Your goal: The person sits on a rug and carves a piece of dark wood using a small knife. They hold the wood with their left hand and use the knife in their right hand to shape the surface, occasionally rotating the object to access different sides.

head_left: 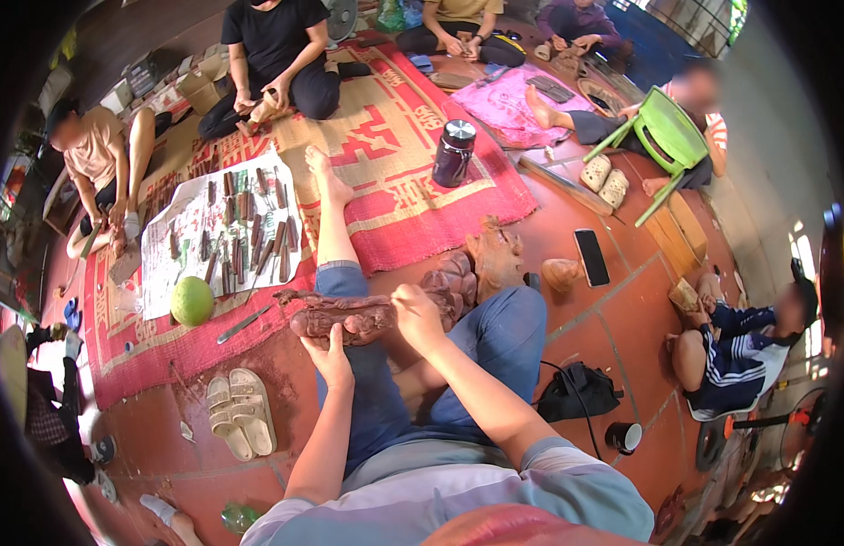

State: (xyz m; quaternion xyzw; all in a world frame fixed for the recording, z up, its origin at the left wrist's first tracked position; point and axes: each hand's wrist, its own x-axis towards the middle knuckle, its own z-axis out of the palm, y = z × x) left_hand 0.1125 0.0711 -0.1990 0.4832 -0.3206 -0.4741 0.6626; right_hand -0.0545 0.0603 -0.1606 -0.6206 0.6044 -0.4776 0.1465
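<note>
Across my lap lies a dark reddish-brown wood carving [353, 316] with rounded lumps along it. My left hand [332, 361] grips its left part from below, thumb up along the near side. Closed at the carving's right part is my right hand [416, 317]; whatever its fingers hold is hidden. Just beyond that hand sits a brown carved part [453, 280] with rounded shapes; I cannot tell whether it joins the carving. A lighter carved wooden piece [495, 259] stands beside it, near my right knee.
Several carving tools lie on a white sheet [181, 237] upon the red mat [385, 246], with a green round fruit [192, 301]. Around me are a dark flask [454, 153], a phone [592, 257], sandals [241, 414], a cup [624, 438] and a green chair [669, 129]. Several people sit nearby.
</note>
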